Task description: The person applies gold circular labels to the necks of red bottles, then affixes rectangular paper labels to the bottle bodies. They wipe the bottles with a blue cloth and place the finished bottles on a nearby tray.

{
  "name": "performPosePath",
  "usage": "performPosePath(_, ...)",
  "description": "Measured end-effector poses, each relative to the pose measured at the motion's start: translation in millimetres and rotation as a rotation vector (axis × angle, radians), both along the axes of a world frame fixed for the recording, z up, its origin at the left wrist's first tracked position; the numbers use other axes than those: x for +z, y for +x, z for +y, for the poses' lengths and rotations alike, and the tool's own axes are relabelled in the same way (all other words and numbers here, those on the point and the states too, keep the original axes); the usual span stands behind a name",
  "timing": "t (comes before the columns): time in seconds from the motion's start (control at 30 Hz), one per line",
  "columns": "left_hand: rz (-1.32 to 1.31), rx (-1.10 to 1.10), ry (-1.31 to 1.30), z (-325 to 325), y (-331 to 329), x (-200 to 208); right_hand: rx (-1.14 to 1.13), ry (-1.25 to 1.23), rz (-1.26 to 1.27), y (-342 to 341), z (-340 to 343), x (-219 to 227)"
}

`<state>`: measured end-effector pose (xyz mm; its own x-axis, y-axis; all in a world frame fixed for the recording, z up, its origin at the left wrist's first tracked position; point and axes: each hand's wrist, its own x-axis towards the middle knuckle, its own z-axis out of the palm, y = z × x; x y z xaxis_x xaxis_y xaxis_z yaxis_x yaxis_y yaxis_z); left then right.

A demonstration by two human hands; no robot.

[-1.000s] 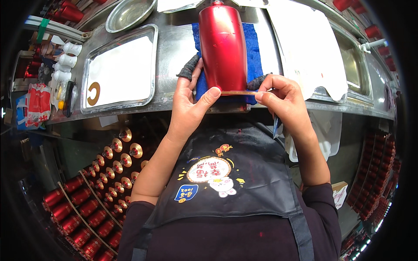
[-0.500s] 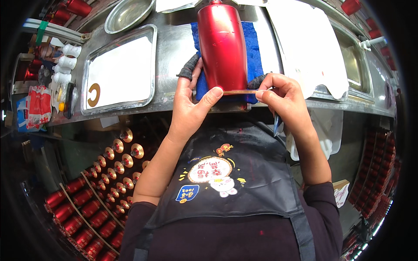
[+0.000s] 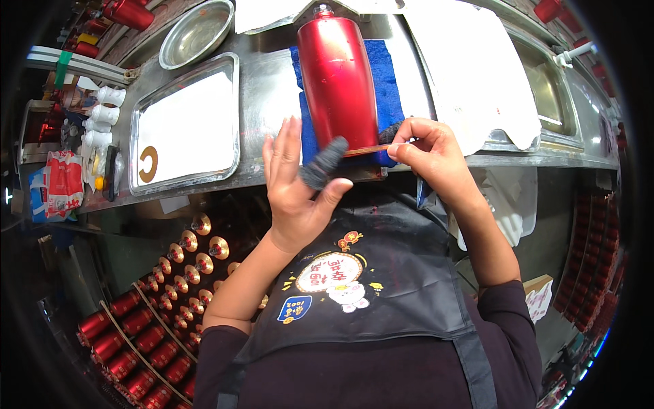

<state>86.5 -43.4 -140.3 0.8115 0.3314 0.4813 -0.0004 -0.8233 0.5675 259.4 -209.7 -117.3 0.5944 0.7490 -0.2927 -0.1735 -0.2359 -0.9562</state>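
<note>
The red bottle [image 3: 338, 85] lay at upper centre of the frame on a blue cloth [image 3: 387, 75], presumably to cushion its glossy surface. At its lower end, the right hand [image 3: 432, 158] pinched a thin strip [image 3: 366, 150] between thumb and forefinger, seemingly for fine control. The left hand [image 3: 294, 194], at centre, was spread, apparently gripping nothing; whether its wrapped finger [image 3: 325, 163] touched the strip, I could not tell.

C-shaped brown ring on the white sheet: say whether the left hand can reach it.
Probably yes: the left hand is open, with only the metal tray's rim apparently between it and the C-shaped ring.
</note>
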Motion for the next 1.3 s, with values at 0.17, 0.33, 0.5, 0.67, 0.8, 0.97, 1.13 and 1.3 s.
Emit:
performPosePath(0.17,0.145,0.042,0.163,5,-11,-4,0.005,-0.003,0.011,0,3,1)
performPosePath(0.33,0.153,0.044,0.203,9,-14,-2,0.045,-0.059,0.03,5,2,5)
performPosePath(0.5,0.134,-0.018,0.304,11,-7,12,0.032,-0.039,0.008,6,3,2)
performPosePath(0.67,0.14,-0.099,0.394,15,8,29,0.019,-0.013,0.017,6,5,-3)
performPosePath(0.8,0.058,-0.123,0.43,12,26,34,0.019,0.003,0.005,7,7,-7)
performPosePath(0.97,-0.002,-0.147,0.474,11,51,26,0.059,-0.044,-0.023,7,10,-10)
performPosePath(1.13,-0.089,-0.079,0.15,22,43,10,0.087,-0.025,0.042,9,9,-2)
performPosePath(1.3,-0.043,-0.064,0.037,26,7,-7,0.065,0.015,0.059,8,4,17)
